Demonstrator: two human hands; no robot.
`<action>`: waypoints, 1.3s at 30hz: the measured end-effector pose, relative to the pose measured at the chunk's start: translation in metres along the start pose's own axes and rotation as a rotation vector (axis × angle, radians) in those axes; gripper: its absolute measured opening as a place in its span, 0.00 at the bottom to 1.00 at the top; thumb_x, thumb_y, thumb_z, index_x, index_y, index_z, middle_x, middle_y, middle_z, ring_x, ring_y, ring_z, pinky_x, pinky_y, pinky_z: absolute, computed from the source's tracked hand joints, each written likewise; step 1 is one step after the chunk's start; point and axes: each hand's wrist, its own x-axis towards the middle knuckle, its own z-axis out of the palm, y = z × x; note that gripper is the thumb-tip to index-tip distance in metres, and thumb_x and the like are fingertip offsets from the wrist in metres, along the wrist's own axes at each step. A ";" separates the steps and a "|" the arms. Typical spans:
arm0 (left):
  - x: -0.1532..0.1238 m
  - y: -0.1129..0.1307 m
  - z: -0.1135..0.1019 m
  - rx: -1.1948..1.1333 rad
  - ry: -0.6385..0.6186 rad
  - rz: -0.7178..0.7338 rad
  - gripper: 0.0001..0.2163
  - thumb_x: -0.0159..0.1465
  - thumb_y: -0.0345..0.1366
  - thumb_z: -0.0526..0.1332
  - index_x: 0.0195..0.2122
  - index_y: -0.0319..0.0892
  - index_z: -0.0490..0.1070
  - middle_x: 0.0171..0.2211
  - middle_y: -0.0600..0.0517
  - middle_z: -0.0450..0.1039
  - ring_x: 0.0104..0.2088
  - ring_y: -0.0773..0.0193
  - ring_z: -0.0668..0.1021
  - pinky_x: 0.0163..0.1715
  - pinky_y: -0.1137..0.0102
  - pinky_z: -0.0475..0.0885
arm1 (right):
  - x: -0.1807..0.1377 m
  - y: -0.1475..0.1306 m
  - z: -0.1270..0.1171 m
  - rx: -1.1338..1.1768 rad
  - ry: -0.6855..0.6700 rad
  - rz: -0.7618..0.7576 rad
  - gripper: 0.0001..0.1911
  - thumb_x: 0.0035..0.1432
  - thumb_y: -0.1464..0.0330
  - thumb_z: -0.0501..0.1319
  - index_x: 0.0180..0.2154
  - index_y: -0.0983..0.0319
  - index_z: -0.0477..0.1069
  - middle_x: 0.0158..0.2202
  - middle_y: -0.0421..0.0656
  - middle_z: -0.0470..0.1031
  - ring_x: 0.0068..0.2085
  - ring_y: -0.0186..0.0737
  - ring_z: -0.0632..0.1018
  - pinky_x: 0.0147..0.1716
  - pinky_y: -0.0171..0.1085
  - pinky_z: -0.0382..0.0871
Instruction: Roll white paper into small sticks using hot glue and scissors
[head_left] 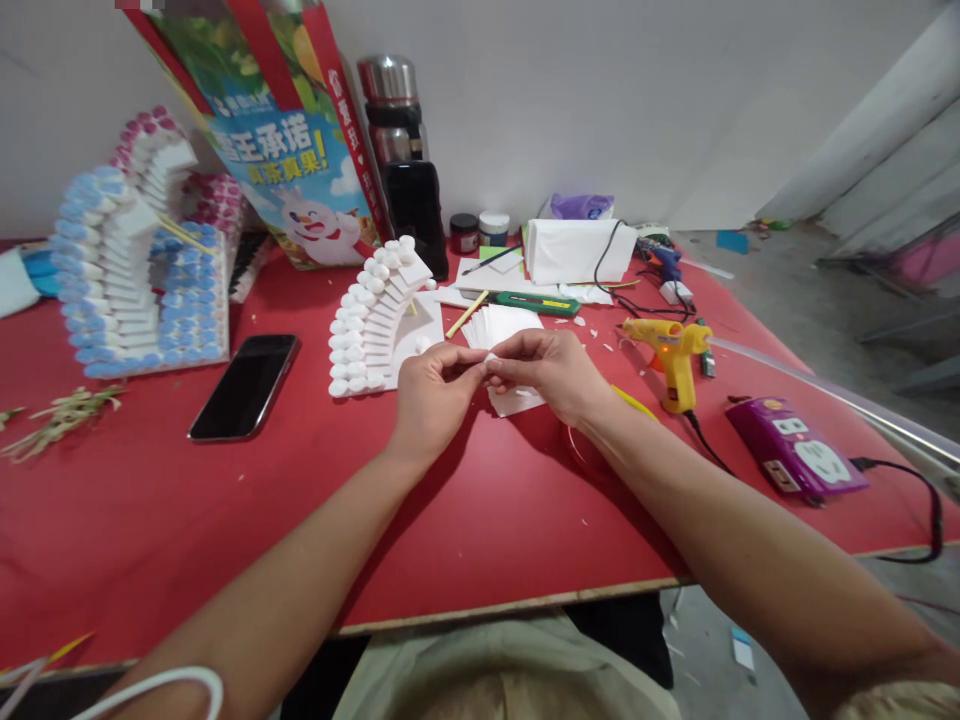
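My left hand [435,392] and my right hand [544,368] meet over the red table [225,520], fingertips pinched together on a small white piece [490,358]. Under them lies a fan of white paper strips [501,325]. Just left of my hands stands a white stepped model [379,315] edged with white round caps. A yellow glue gun [673,352] stands upright on the table to the right of my right hand.
A black phone [245,386] lies to the left. A blue-capped stepped model [135,285] and a pink one [154,145] stand at the far left. A printed bag [281,130], a steel flask [394,120], a white box [577,250], a green cutter [536,303] and a purple power strip [795,448] surround the work spot.
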 end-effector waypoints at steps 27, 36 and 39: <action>0.007 0.000 -0.005 0.192 -0.049 0.369 0.10 0.62 0.43 0.71 0.37 0.43 0.77 0.33 0.53 0.71 0.33 0.66 0.73 0.35 0.69 0.70 | -0.002 -0.017 -0.005 0.223 -0.167 0.268 0.16 0.46 0.65 0.78 0.31 0.66 0.77 0.21 0.37 0.71 0.23 0.28 0.68 0.21 0.31 0.59; 0.007 0.003 -0.008 0.272 -0.125 0.502 0.06 0.65 0.39 0.69 0.40 0.44 0.79 0.32 0.54 0.72 0.32 0.67 0.73 0.36 0.70 0.70 | -0.002 -0.018 -0.007 0.140 -0.121 0.233 0.16 0.45 0.64 0.79 0.31 0.66 0.77 0.21 0.37 0.69 0.23 0.28 0.65 0.20 0.31 0.56; 0.006 0.005 -0.008 0.282 -0.102 0.499 0.05 0.65 0.38 0.69 0.38 0.44 0.79 0.30 0.54 0.72 0.31 0.67 0.73 0.35 0.70 0.69 | -0.002 -0.017 -0.007 0.148 -0.122 0.215 0.17 0.45 0.62 0.79 0.31 0.65 0.77 0.21 0.38 0.70 0.22 0.28 0.66 0.20 0.32 0.56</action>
